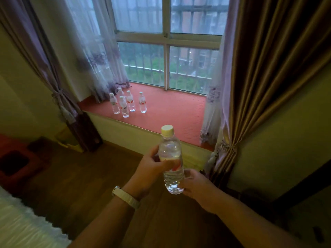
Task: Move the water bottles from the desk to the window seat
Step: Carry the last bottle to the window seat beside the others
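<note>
A clear water bottle (171, 158) with a pale cap is held upright in front of me, over the wooden floor. My left hand (152, 169) grips its middle around the label. My right hand (195, 185) touches its lower part from the right, fingers curled at the base. Ahead lies the red window seat (172, 110). Several more water bottles (128, 104) stand upright in a cluster on the seat's left part, near the sheer curtain. The desk is out of view.
Heavy brown curtains (265, 86) hang at the right of the seat, purple ones (44, 68) at the left. A red stool or box (16, 158) sits on the floor at left. A white furry cover (23, 224) fills the lower left corner.
</note>
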`<action>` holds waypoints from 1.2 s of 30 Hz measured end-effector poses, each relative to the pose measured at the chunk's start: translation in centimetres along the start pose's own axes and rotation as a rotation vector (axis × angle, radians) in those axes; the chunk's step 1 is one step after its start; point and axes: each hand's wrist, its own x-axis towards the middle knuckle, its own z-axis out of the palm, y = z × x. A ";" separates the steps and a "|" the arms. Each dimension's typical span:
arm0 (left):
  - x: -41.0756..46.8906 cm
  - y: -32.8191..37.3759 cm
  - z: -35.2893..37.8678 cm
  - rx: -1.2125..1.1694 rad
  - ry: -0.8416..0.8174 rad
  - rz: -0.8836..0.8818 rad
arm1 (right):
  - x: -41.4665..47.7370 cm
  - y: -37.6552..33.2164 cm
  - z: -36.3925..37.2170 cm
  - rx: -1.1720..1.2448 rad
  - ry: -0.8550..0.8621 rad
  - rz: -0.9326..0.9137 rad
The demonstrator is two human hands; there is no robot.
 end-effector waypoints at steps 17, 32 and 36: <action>11.8 0.3 -11.6 0.001 0.450 -0.061 | 21.2 -8.0 5.7 -0.166 -0.419 0.127; 33.2 3.8 -13.6 0.075 0.567 -0.044 | 40.1 -21.3 1.6 -0.190 -0.521 0.072; 36.7 4.2 -16.2 0.083 0.578 -0.034 | 43.9 -23.2 2.5 -0.179 -0.533 0.047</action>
